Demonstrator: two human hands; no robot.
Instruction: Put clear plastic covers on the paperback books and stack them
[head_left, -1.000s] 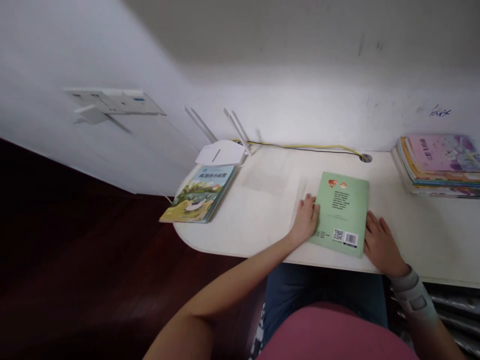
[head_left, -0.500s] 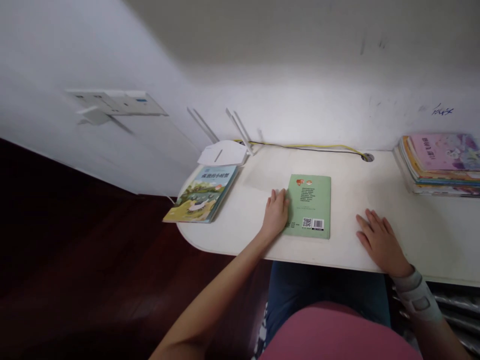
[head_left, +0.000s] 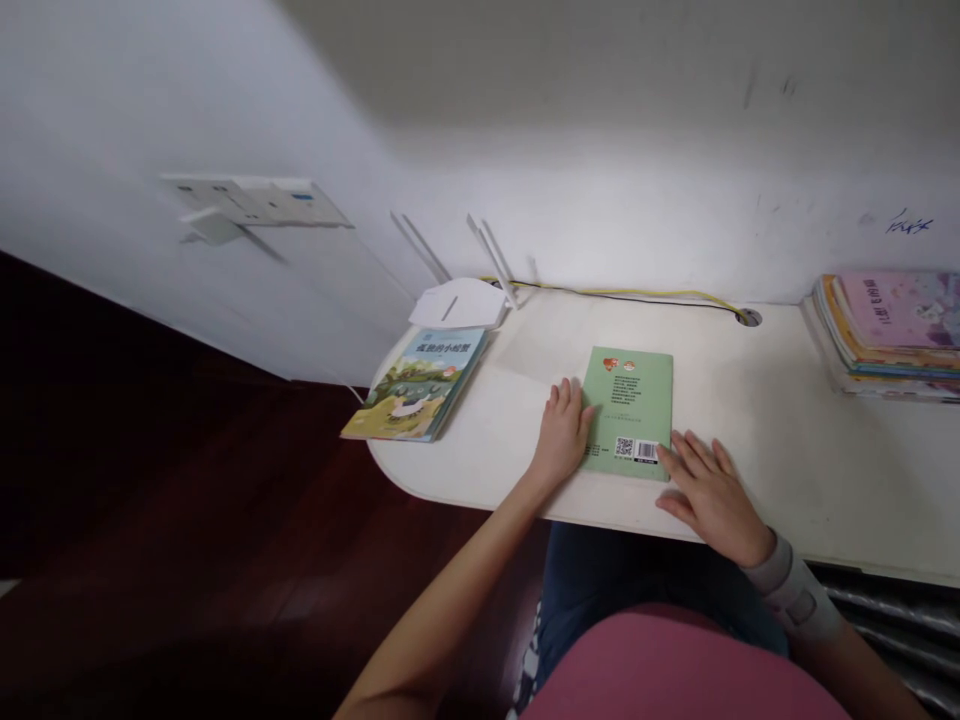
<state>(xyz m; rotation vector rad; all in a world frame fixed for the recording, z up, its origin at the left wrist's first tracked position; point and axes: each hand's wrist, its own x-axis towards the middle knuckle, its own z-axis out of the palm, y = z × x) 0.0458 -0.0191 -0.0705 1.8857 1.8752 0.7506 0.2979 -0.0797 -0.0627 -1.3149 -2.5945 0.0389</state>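
Observation:
A green book (head_left: 630,405) lies flat on the white desk (head_left: 510,455), its back cover up with a QR code and barcode near the lower edge. My left hand (head_left: 562,430) rests at the book's left edge, fingers stretched out, thumb by the cover. At the lower right corner of the book is my right hand (head_left: 709,490), palm down with the fingers spread; its fingertips reach the right edge and the corner by the barcode. A grey wrist wrap (head_left: 795,590) is on my right wrist.
On the left, a picture book pile (head_left: 416,385) overhangs the desk's rounded edge, in front of a white router (head_left: 459,303) with upright antennas. A yellow cable (head_left: 652,292) runs along the wall to a hole (head_left: 748,317). Stacked books (head_left: 892,320) stand at right.
My right hand has moved left across the desk to the green book's right edge. My left hand stays at the left edge. The view has shifted slightly.

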